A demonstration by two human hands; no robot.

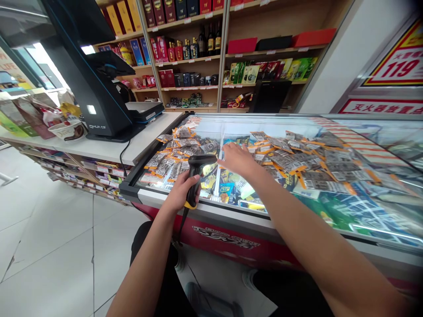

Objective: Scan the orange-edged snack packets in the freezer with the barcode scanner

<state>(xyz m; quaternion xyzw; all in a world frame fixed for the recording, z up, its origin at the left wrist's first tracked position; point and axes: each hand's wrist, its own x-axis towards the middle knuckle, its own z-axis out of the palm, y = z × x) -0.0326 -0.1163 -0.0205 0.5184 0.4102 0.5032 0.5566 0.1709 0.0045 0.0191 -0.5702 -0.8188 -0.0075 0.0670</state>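
My left hand (181, 190) is wrapped around the grip of a black barcode scanner (194, 174) with a yellow base and a cable hanging below. The scanner's head points right, close to the fingertips of my right hand (236, 157). That hand is over the chest freezer's glass top, its fingers bent and drawn together; whatever they hold is hidden. Left of the scanner lies a heap of small orange-edged snack packets (163, 165). A larger heap of similar packets (294, 156) spreads across the glass to the right of my right hand.
Colourful packs (228, 189) show inside the chest freezer (228, 224). On the counter (132, 147) at left stand a black scale terminal (102, 101) and a paper tub (68, 130). Shelves (191, 57) of bottles and boxes line the back. A grey stool-like object (211, 304) is beneath me.
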